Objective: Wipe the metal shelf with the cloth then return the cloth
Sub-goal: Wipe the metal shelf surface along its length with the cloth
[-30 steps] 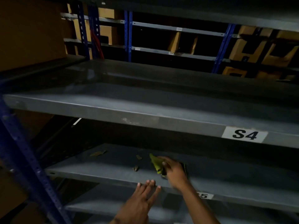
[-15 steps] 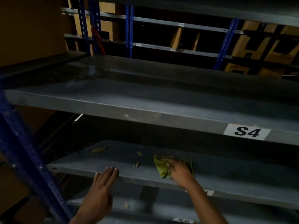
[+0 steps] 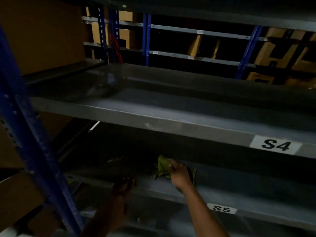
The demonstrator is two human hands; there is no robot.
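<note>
A yellow-green cloth (image 3: 162,165) lies bunched on the grey metal shelf (image 3: 239,190) labelled S5, low in the head view. My right hand (image 3: 180,174) presses on the cloth and grips it, fingers pointing left. My left hand (image 3: 123,187) rests with its fingers over the front lip of the same shelf, to the left of the cloth, in deep shadow. Small bits of debris (image 3: 115,159) lie on the shelf left of the cloth.
The grey shelf S4 (image 3: 171,106) hangs directly above, its front lip close over my right hand. A blue perforated upright (image 3: 34,142) runs down the left. Cardboard boxes (image 3: 280,53) fill racks behind. Another shelf lies below S5.
My left hand moved from below the shelf up to its front lip. My right hand pushed the cloth a little deeper and leftward. The camera shifted and the scene darkened.
</note>
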